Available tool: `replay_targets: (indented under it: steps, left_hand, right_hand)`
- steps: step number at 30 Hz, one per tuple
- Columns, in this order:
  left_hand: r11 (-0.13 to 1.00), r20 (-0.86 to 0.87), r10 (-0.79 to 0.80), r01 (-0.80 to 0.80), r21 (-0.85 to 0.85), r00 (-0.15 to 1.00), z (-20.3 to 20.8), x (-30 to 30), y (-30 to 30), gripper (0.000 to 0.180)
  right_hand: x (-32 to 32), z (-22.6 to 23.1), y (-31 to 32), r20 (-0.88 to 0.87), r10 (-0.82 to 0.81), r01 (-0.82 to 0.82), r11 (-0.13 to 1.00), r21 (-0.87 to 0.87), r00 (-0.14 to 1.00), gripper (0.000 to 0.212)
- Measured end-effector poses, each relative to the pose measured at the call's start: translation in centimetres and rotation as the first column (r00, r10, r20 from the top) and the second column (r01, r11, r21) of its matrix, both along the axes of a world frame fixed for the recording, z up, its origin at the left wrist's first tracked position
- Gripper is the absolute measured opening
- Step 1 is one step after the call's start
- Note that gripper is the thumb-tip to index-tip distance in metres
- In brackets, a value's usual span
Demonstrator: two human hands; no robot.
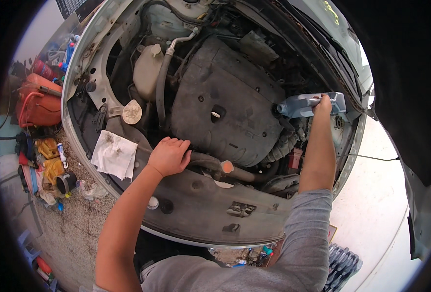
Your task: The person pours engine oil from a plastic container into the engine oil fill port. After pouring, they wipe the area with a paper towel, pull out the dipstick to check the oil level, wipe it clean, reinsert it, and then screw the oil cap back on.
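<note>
Translucent grey-blue bottle point(300, 106), tipped sideways, neck leftward beside dark engine cover point(225, 80).

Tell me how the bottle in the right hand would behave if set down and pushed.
The bottle would probably slide rather than roll, since its body looks boxy. Its walls are likely fairly stiff, as it shows no obvious dent under the right hand. It may be slippery, given its smooth, shiny surface.

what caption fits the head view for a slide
Right hand holds a tipped bottle beside the engine cover; left hand near the cover's front edge.
</note>
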State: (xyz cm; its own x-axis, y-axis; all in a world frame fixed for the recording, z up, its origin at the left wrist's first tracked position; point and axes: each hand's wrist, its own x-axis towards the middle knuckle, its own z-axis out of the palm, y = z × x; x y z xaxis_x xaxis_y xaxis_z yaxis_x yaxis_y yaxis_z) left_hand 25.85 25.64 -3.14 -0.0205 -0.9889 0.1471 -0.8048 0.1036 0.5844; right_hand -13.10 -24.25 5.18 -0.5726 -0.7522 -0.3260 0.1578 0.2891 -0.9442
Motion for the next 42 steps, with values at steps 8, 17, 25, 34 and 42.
replay_targets:
  steps: [8, 17, 25, 34, 42]
  left_hand:
    - [1.0, 0.018, -0.002, 0.001, 0.012, 1.0, 0.0, 0.0, 0.0, 0.022]
    - [1.0, 0.027, 0.007, -0.007, -0.001, 1.0, -0.1, -0.1, 0.0, 0.021]
    - [1.0, 0.035, 0.007, -0.008, 0.002, 0.999, -0.4, -0.2, 0.0, 0.02]
    - [1.0, 0.019, 0.006, -0.006, -0.001, 1.0, -0.3, -0.1, 0.0, 0.017]
    - [1.0, 0.045, 0.008, -0.008, -0.015, 0.999, -0.5, -0.1, 0.0, 0.016]
  right_hand:
    - [1.0, 0.7, 1.2, -0.004, -0.006, 0.006, 0.998, -0.065, 1.0, 0.023]
    - [1.2, -0.2, 4.4, -0.094, -0.054, 0.033, 0.975, -0.218, 0.994, 0.032]
    - [6.6, 0.6, 8.9, -0.259, -0.06, -0.013, 0.963, -0.27, 0.964, 0.038]
    - [11.0, 0.5, 12.7, -0.439, -0.023, -0.118, 0.949, -0.291, 0.898, 0.041]
    - [12.3, 0.6, 14.2, -0.532, -0.02, -0.151, 0.949, -0.276, 0.847, 0.038]
